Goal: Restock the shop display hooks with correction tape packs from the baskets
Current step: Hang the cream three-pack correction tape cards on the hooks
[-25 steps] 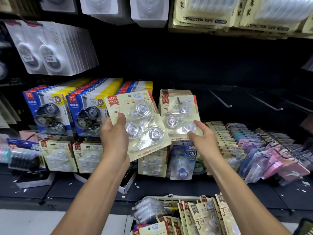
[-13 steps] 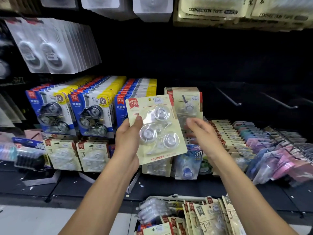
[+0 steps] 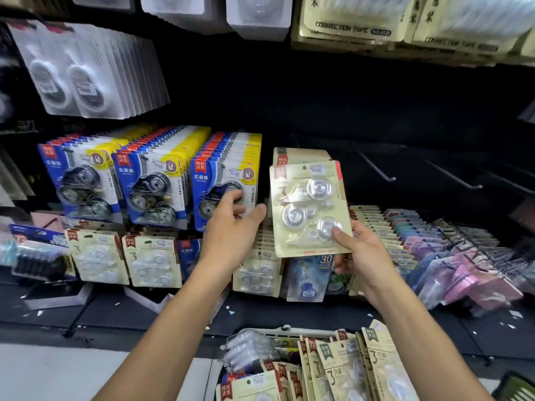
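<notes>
A basket [image 3: 285,332] of correction tape packs sits nearest. Above it, the right hand [image 3: 357,251] pinches a cream pack [image 3: 309,208] against the hanging stack; the left hand [image 3: 231,227] hovers loose-fingered, holding nothing. Bare hooks [image 3: 376,169] jut from the dark wall beyond.

The correction tape pack [image 3: 309,208] is pale beige card with a red tab at its top left corner, a red strip down its right edge and three clear round blisters, and the packs behind it on the hook [image 3: 301,154] show the same beige and red. The three rows of hanging packs to the left [image 3: 153,186] are blue with yellow upper edges, red corner labels and dark navy dispensers, while the packs in the white basket [image 3: 341,369] are beige with red tags and a large dark "3". At far right the slanted packs [image 3: 463,264] run through pink, lilac and teal, and the shelf backing [image 3: 318,105] is black.
</notes>
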{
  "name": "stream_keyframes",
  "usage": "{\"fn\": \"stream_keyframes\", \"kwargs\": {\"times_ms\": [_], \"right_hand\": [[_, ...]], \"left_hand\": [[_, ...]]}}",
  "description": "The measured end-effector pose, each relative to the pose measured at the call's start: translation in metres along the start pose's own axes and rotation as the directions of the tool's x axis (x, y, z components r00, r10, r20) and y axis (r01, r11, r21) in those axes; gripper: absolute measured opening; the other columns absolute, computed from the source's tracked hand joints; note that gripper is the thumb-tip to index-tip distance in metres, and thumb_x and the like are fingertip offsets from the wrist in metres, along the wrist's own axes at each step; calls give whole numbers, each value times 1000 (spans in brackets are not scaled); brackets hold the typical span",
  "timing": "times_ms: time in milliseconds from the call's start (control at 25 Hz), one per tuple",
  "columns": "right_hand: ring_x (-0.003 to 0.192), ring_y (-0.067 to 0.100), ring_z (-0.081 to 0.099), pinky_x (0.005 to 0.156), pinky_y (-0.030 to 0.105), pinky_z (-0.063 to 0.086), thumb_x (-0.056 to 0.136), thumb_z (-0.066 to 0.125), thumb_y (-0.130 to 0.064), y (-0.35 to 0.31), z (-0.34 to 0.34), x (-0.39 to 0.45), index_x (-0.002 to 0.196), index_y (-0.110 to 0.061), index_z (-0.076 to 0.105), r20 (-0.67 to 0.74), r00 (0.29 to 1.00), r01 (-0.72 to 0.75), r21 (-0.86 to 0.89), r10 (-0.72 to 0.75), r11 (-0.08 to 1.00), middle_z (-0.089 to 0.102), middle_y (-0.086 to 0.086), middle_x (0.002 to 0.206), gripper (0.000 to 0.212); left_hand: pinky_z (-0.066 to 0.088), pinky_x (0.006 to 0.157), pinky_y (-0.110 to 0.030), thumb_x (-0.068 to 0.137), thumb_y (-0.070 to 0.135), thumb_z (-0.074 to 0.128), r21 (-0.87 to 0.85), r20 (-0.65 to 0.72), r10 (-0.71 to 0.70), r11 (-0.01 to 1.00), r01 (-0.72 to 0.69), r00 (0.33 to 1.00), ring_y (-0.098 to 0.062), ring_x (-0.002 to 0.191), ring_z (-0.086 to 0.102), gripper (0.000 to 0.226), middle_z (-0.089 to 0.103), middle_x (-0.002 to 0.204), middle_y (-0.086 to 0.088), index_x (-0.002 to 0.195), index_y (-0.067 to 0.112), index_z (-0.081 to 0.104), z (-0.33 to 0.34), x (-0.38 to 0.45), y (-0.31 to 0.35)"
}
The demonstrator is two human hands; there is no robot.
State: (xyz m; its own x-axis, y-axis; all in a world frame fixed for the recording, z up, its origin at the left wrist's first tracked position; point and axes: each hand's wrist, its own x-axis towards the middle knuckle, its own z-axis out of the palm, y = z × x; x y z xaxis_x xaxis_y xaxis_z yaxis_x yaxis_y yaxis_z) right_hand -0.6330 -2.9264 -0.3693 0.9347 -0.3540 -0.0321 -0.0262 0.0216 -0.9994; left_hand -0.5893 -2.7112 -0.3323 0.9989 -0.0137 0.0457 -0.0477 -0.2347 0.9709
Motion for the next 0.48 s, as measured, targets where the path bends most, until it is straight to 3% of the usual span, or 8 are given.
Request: {"fn": "stream_keyframes", "kwargs": {"times_ms": [120,200,280,320,480], "right_hand": [[44,11,42,39,25,38,97,60,-13,-1,-2,-4,105,-14,65,-87,996,1,10,0,1000,64,-6,64,9],[39,9,38,37,25,34,94,60,-10,-1,0,-6,94,-14,63,-196,980,44,68,-30,997,58,-5,57,5],[38,10,38,37,25,34,92,62,-10,1,4,-7,88,-14,62,-282,958,83,92,-54,992,60,3,65,5],[39,12,41,38,26,35,92,63,-12,2,6,-7,91,-13,63,-309,949,98,89,-66,991,64,6,72,1],[56,20,58,43,30,45,93,68,-19,11,13,-5,114,-27,57,-317,942,129,43,-109,991,73,4,101,26]], "left_hand": [[41,112,-46,94,47,66,141,27,42,989,-46,999,-19,133,50,71,51,148,6,156,31,35,-2,-1,-4],[37,116,-49,93,51,65,227,30,70,971,-75,997,-22,141,42,77,43,155,5,159,31,29,-2,-2,-6],[34,117,-49,93,53,64,252,27,94,963,-97,995,-22,145,37,79,40,158,5,160,32,27,-3,-2,-6],[33,118,-49,93,53,64,260,28,102,960,-106,994,-22,146,35,80,39,159,5,160,32,26,-3,-2,-6],[28,121,-51,91,61,60,422,47,165,891,-169,985,-26,152,24,89,28,166,4,162,32,16,-5,-5,-4]]}}
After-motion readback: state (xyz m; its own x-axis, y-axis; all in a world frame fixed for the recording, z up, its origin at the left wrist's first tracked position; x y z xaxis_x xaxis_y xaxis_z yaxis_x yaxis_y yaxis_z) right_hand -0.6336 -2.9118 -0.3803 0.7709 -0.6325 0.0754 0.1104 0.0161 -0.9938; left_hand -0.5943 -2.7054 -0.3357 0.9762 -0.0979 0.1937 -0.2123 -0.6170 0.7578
